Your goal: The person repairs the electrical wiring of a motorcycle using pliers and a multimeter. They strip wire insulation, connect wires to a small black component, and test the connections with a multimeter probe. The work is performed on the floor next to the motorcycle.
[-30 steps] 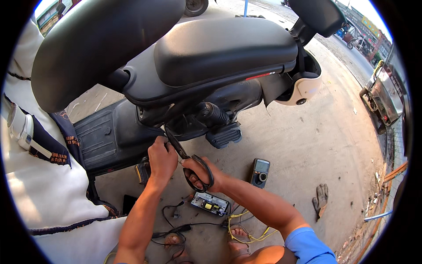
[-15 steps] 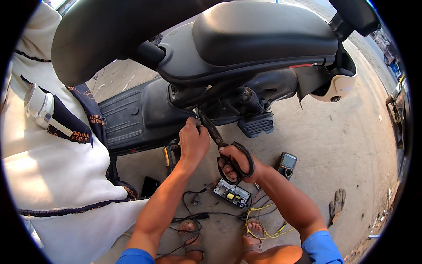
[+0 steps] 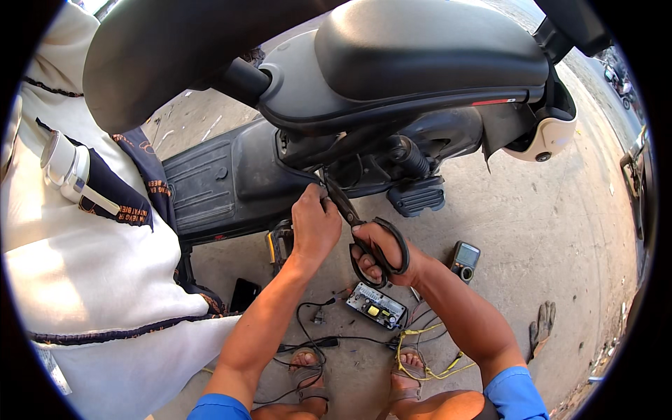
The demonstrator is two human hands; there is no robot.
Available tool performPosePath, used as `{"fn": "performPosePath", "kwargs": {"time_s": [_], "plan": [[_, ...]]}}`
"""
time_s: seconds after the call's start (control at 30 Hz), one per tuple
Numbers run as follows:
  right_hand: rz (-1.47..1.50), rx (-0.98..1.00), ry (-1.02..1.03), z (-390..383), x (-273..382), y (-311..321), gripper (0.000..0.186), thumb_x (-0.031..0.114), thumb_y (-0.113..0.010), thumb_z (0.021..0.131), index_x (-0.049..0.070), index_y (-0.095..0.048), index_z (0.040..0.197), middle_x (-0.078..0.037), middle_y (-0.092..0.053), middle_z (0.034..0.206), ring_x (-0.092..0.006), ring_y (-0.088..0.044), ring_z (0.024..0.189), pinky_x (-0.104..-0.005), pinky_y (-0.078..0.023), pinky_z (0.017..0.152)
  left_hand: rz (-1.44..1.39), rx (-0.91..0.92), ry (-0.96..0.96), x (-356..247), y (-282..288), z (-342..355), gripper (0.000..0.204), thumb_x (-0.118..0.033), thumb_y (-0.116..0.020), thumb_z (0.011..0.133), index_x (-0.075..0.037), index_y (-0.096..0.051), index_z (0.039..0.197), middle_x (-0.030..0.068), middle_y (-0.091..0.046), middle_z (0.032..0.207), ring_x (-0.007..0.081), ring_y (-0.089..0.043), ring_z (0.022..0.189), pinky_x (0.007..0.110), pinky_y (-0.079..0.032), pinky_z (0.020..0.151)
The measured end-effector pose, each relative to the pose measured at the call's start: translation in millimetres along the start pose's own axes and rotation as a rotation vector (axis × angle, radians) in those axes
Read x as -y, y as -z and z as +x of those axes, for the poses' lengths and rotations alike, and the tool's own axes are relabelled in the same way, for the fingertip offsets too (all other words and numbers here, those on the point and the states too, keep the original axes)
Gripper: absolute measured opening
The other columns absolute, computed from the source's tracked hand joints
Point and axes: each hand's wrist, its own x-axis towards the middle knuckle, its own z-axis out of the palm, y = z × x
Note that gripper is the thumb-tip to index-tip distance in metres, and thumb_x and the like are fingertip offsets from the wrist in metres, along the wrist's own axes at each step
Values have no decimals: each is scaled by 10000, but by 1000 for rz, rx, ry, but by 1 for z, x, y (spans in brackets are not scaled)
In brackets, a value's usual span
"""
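Observation:
A black electric scooter (image 3: 430,59) stands side-on in front of me. My right hand (image 3: 378,255) grips the looped handles of large black scissors (image 3: 336,199), whose blades reach up to the gap at the side of the scooter's footboard (image 3: 199,185). My left hand (image 3: 315,224) is closed beside the blade tips, its fingertips against the scooter's body; what they pinch is too small to make out. Below my hands lie a bare circuit board (image 3: 375,305) with black and yellow cables (image 3: 434,371), and a handheld meter (image 3: 463,260) to its right.
A white quilted cover (image 3: 84,280) drapes at the left. A cream helmet (image 3: 542,140) hangs at the scooter's right. On the concrete lie a grey glove (image 3: 540,329), a black phone-like item (image 3: 245,294) and a yellow-black tool (image 3: 278,248). Vehicles (image 3: 616,80) stand at the far right.
The whole view has shifted, with the scooter and floor items now farther right in the picture. Both hands and the scissors stay at the same gap in the scooter's body.

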Motion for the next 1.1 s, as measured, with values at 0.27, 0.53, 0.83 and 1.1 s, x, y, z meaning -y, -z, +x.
{"fn": "performPosePath", "kwargs": {"time_s": [0.27,0.53,0.83,1.1], "plan": [[77,12,8,6,-4,-1,407,417,-595,926,30,-545,810,9,-455,565,-107,-413,417,-295,-351,413,18,7,-36,-1,4,1,87,22,-548,840,87,-592,876,300,-647,817,488,-646,825,480,-502,729],[-109,-57,231,4,-16,1,398,363,-570,957,37,-545,730,9,-459,549,-102,-426,417,-298,-351,423,-61,9,17,4,2,-2,95,8,-549,871,86,-594,902,284,-657,787,459,-668,790,459,-514,719],[-840,-454,635,12,-43,30,463,355,-694,875,-36,-536,683,-155,-483,546,-234,-489,458,-378,-399,484,-221,92,140,1,7,1,67,59,-544,872,83,-576,926,139,-659,789,185,-696,681,312,-549,612],[-899,-555,732,15,-45,29,280,198,-742,852,-29,-584,813,-98,-576,625,-128,-542,602,-333,-438,557,-304,38,66,7,10,4,139,76,-565,806,79,-621,933,112,-665,757,129,-608,661,294,-497,611]]}}
